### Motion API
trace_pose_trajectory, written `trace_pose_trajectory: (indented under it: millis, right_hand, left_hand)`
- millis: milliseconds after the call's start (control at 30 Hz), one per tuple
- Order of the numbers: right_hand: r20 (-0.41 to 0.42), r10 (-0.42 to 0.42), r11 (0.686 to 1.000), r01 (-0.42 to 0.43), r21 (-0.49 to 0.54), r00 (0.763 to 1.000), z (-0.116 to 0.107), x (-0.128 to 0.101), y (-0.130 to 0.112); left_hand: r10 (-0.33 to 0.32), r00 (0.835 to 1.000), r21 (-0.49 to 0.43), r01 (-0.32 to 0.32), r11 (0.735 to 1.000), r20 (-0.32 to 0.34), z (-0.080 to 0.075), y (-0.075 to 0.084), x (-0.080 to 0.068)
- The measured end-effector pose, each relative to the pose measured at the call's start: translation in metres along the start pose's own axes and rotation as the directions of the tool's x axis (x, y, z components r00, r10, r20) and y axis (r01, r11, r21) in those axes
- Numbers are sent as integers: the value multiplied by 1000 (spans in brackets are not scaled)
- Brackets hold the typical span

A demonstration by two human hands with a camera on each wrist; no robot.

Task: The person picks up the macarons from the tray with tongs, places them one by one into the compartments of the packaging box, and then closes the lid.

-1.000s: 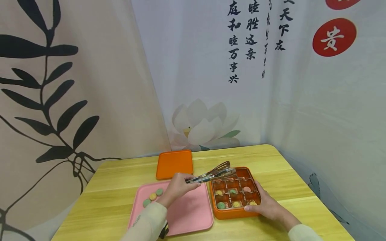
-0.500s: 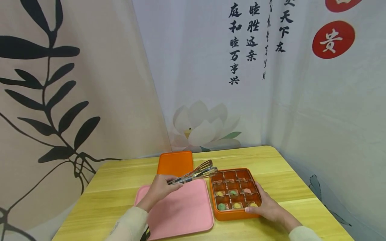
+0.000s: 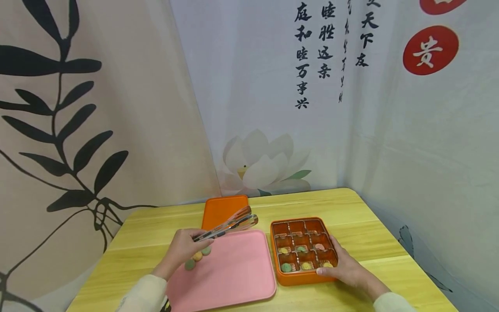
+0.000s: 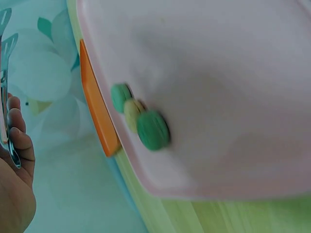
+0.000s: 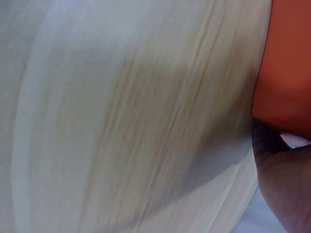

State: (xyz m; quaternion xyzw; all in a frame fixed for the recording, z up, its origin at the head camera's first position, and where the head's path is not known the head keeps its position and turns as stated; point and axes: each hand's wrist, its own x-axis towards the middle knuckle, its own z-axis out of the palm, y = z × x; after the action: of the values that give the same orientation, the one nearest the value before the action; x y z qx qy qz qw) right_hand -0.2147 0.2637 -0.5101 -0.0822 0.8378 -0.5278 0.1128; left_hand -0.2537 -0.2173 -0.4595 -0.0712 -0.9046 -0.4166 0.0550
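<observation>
My left hand (image 3: 182,250) grips metal tongs (image 3: 230,225) by the handle; their tips hang empty over the far edge of the pink tray (image 3: 234,268). Three small round sweets (image 3: 197,256), two green and one yellow, lie on the tray's left part just under that hand. The left wrist view shows the same sweets (image 4: 141,119) on the pink tray (image 4: 233,87). My right hand (image 3: 341,265) rests against the near right corner of the orange compartment box (image 3: 304,251), which holds several sweets. The right wrist view shows the box's orange wall (image 5: 286,68) by my fingers.
An orange lid (image 3: 224,210) lies flat behind the pink tray on the yellow wooden table (image 3: 351,208). Printed fabric backdrops hang close behind and to both sides of the table. The table's right edge runs close past the box.
My left hand has carried the tongs leftward, from over the orange box to over the pink tray's left side. The three sweets show again. The right hand has stayed on the box.
</observation>
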Motion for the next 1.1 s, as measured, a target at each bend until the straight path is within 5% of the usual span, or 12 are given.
trace_pose_trajectory:
  millis: [200, 567, 933, 1100]
  right_hand:
    - [1, -6, 1000, 6, 14, 1000, 1, -1, 0]
    - [-7, -13, 1000, 13, 25, 1000, 2, -1, -1]
    - [-3, -31, 999, 31, 23, 1000, 0, 0, -1]
    - [13, -83, 996, 83, 44, 996, 0, -1, 1]
  left_hand:
    - [-36, 999, -12, 35, 999, -16, -16, -16, -10]
    - [-57, 995, 127, 68, 990, -86, -47, -45, -35]
    - [-230, 967, 131, 243, 961, -106, -76, -75, -78]
    - [-254, 961, 181, 270, 946, -105, -87, -89, -95]
